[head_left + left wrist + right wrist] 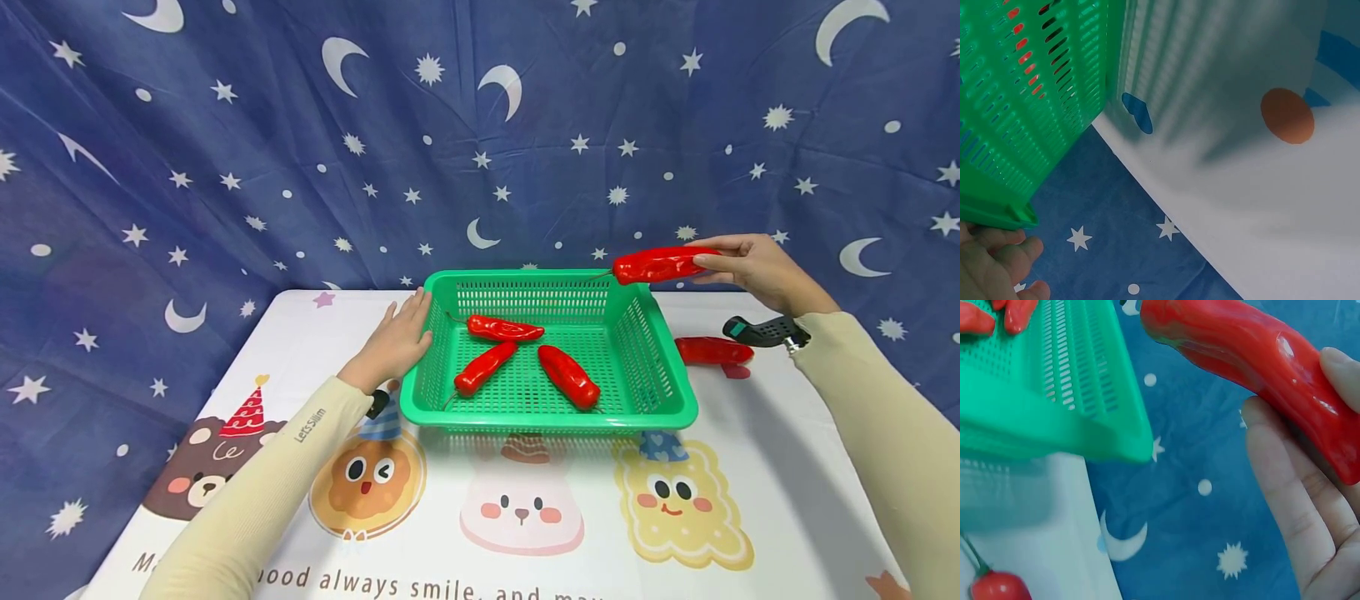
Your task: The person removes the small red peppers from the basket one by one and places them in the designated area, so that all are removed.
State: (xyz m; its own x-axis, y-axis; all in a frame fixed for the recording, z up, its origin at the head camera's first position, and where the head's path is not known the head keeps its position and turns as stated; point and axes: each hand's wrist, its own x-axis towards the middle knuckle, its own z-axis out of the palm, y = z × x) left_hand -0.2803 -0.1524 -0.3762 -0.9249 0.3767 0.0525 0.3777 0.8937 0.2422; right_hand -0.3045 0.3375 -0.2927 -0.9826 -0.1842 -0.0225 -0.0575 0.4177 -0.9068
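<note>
Fingers (708,260) of the right hand (757,265) about a red pepper, by a green basket

1. Held pepper (663,265) — glossy, long, raised off the tabletop (435,575) at the basket's far right corner. Gripped near its tapered end, thumb on one side and fingers on the other, parted only by its thickness; stem end points left over the rim in the head view.

2. Left hand (393,342) — fingers extended, set against the left rim of the green basket (547,421); no pepper in its hold.

3. Basket contents, three red peppers: rear pepper (504,328), lying crosswise, stem to the left; left pepper (483,369), slanting, stem towards the near left; right pepper (568,377), slanting the other way, stem towards the near right. Rear and left pieces touch or nearly so; right piece apart.

4. Loose pepper (712,351) — on the tabletop, just beside the basket's right wall, its stem visible in the right wrist view.

5. Surroundings: white cloth printed with cartoon faces and lettering, including a bear (202,467); dark blue backdrop (420,175) with moons and stars; cream sleeves (855,392) on both arms.
</note>
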